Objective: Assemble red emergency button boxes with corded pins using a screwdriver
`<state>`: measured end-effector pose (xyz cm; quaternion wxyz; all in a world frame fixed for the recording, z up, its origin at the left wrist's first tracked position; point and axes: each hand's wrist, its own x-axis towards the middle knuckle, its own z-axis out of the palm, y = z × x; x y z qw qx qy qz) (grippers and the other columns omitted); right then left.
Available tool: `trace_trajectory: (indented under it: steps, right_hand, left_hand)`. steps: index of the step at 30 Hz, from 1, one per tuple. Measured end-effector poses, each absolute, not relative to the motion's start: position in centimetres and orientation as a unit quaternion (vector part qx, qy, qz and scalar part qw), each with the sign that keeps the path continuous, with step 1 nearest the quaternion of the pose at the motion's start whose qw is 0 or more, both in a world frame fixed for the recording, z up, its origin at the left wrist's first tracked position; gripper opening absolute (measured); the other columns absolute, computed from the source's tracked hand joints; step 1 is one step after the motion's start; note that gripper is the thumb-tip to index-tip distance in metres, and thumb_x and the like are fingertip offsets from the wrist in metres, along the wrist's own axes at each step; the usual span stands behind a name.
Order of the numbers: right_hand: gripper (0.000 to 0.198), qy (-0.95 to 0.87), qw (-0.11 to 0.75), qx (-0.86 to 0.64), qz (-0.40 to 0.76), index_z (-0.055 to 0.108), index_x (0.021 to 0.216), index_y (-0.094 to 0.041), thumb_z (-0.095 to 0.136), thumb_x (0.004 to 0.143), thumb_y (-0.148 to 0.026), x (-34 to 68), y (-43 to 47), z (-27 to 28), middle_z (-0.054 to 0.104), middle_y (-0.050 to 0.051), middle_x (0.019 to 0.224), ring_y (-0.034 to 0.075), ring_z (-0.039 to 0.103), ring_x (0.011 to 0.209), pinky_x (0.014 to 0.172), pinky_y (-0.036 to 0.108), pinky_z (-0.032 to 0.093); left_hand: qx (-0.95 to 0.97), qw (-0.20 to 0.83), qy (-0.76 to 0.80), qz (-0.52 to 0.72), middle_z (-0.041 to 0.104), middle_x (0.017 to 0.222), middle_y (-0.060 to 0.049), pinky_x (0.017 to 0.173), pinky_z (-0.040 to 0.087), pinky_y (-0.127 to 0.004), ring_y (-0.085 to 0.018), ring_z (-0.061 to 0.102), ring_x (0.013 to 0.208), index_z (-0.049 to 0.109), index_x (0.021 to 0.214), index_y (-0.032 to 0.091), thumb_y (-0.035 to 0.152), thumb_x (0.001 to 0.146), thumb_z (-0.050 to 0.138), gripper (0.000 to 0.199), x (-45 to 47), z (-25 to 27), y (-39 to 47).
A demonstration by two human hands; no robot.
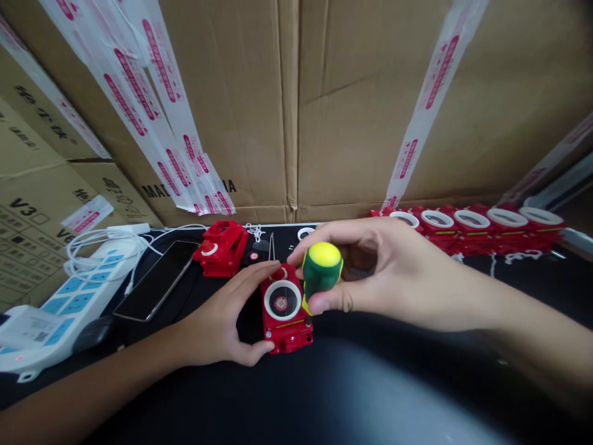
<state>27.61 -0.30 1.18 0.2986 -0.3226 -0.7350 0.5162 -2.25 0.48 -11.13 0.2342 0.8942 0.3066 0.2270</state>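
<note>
A small red plastic device (290,341) with a white ring around a round dark window lies on the black table. My left hand (227,315) grips it from the left, thumb at the lower corner and fingers at the top. In my right hand (370,266) is a screwdriver (323,266) with a green and yellow handle. It stands nearly upright over the device's right side, its tip by the lower right corner. The handle and fingers hide part of that side. Beyond my left hand sits an opened red housing (222,247).
Several finished-looking red devices with white rings (472,224) stand in a row at the back right. Tweezers (272,246) and a loose white ring (304,233) lie behind the work. A phone (157,281) and a power strip (88,290) with cables are left. Cardboard boxes (352,111) wall the back.
</note>
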Motion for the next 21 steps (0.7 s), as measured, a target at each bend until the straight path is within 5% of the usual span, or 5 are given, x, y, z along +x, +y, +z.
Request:
trace_trajectory:
  steps: [5, 11, 16, 21]
  right_hand:
    - [0.027, -0.718, 0.228, -0.192, 0.629, 0.067, 0.133, -0.015, 0.062, 0.106, -0.014, 28.7, 0.5, 0.9, 0.077, 0.009, 0.124, 0.002, 0.061, 0.057, 0.063, 0.022, 0.057]
    - [0.027, -0.756, 0.264, -0.254, 0.542, 0.067, 0.112, -0.021, 0.086, 0.092, -0.022, 28.3, -0.5, 1.2, 0.074, 0.002, 0.105, 0.016, 0.071, 0.096, 0.076, 0.024, 0.059]
    - [0.024, -0.818, 0.291, -0.305, 0.392, 0.08, 0.094, -0.023, 0.098, 0.08, -0.03, 28.0, -1.1, 1.8, 0.069, -0.003, 0.092, 0.012, 0.066, 0.079, 0.069, 0.022, 0.054]
    - [0.025, -0.797, 0.293, -0.323, 0.417, 0.084, 0.107, -0.022, 0.093, 0.085, -0.03, 27.9, -1.3, 1.8, 0.074, 0.0, 0.091, 0.013, 0.067, 0.07, 0.056, 0.023, 0.053]
  left_hand:
    - [0.894, 0.245, 0.297, 0.229, 0.039, 0.174, -0.015, 0.133, 0.035, -0.065, -0.044, 0.042, 0.159, 0.025, 0.17, 0.032, 0.037, 0.084, 0.086, 0.106, -2.2, -11.2, 0.6]
    - [0.888, 0.247, 0.317, 0.225, 0.039, 0.174, -0.015, 0.133, 0.035, -0.066, -0.045, 0.041, 0.16, 0.024, 0.171, 0.032, 0.039, 0.082, 0.087, 0.109, -2.3, -11.3, 0.5]
    - [0.888, 0.25, 0.313, 0.226, 0.04, 0.173, -0.016, 0.132, 0.034, -0.067, -0.046, 0.043, 0.158, 0.027, 0.17, 0.03, 0.04, 0.081, 0.088, 0.108, -2.1, -11.0, 0.5]
    - [0.894, 0.237, 0.306, 0.226, 0.039, 0.174, -0.016, 0.131, 0.035, -0.068, -0.046, 0.045, 0.157, 0.024, 0.171, 0.033, 0.039, 0.082, 0.087, 0.109, -2.2, -11.3, 0.6]
